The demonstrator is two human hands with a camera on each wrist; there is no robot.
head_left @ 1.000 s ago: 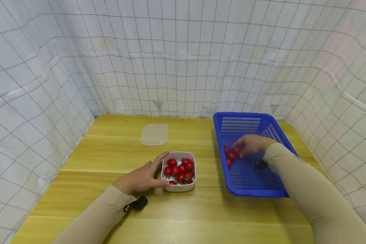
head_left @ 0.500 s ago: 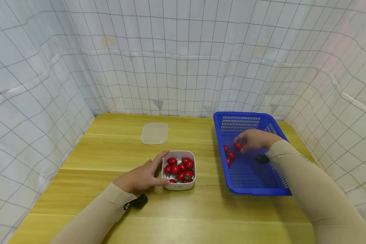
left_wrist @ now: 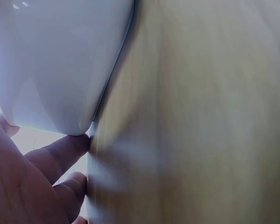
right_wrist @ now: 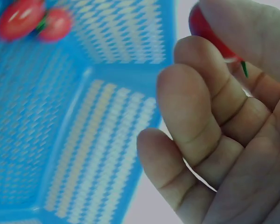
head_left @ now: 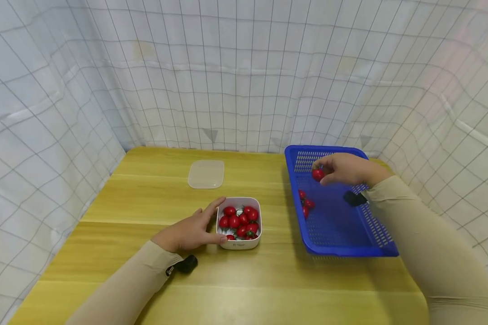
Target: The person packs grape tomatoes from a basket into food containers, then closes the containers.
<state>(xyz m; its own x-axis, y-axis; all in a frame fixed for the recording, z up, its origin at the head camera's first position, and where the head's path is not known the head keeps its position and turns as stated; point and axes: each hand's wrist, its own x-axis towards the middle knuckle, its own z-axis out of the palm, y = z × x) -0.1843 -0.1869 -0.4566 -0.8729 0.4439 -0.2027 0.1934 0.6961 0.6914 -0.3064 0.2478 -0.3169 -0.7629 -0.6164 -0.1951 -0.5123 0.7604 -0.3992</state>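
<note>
A small white container (head_left: 240, 244), filled with several red cherry tomatoes (head_left: 242, 220), stands on the table. My left hand (head_left: 191, 231) holds it from the left, thumb at the near corner and forefinger at the far corner; in the left wrist view the fingers (left_wrist: 60, 156) touch the container wall (left_wrist: 51, 60). Over the blue basket (head_left: 305, 239), my right hand (head_left: 347, 169) pinches one cherry tomato (head_left: 318, 174) between thumb and fingers. Its green stem shows in the right wrist view, where the thumb partly covers the held tomato (right_wrist: 207, 32). More tomatoes (head_left: 305, 205) lie along the basket's left side.
A translucent, flat square lid (head_left: 206, 174) lies on the wooden table (head_left: 146, 203) behind the container. White cloth with a grid pattern (head_left: 236, 81) encloses the back and sides. The basket's raised rim lies between my right hand and the container.
My right hand has picked a cherry tomato from the group and lifted it up toward the far part of the basket. The left hand has stayed on the container.
</note>
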